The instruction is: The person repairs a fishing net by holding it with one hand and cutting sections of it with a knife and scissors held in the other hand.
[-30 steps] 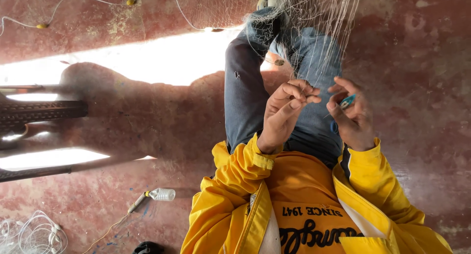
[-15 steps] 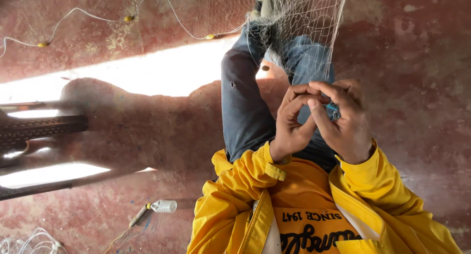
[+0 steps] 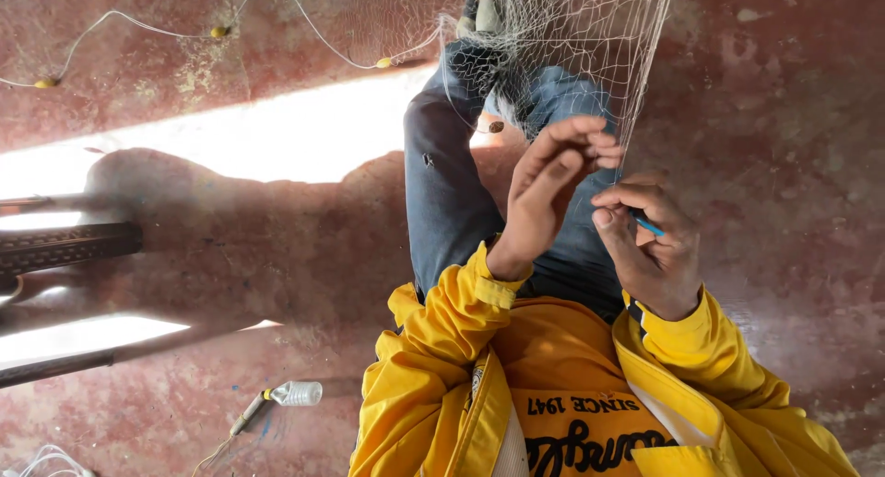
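Far left: dark bench [image 3: 64, 247] at frame edge, partly in shadow. Upper left: thin line [image 3: 304, 30] with small yellow floats [image 3: 218, 32] strung across red floor [image 3: 784, 117]. Lower left: small clear bottle [image 3: 295, 393] lying on its side, well apart from both hands.

Centre: legs in blue jeans [image 3: 452, 210] stretched out, yellow jacket [image 3: 433, 376] below. Pale fishing net [image 3: 572, 44] draped over knees, hanging down toward hands.

Left hand [image 3: 544, 196] raised, fingers [image 3: 590, 145] curled and pinched on net strands at lower net edge; mesh touching fingertips, running up and away from them.

Just right of it: right hand [image 3: 650, 247], fingers bent inward, thumb pressed against index, gripping small blue tool [image 3: 648, 225]. Only tool tip visible, poking out between thumb and palm; rest hidden by fingers. Net edge directly above right index finger; contact there not discernible. Hands close together, fingertips nearly meeting, apart by a narrow gap.
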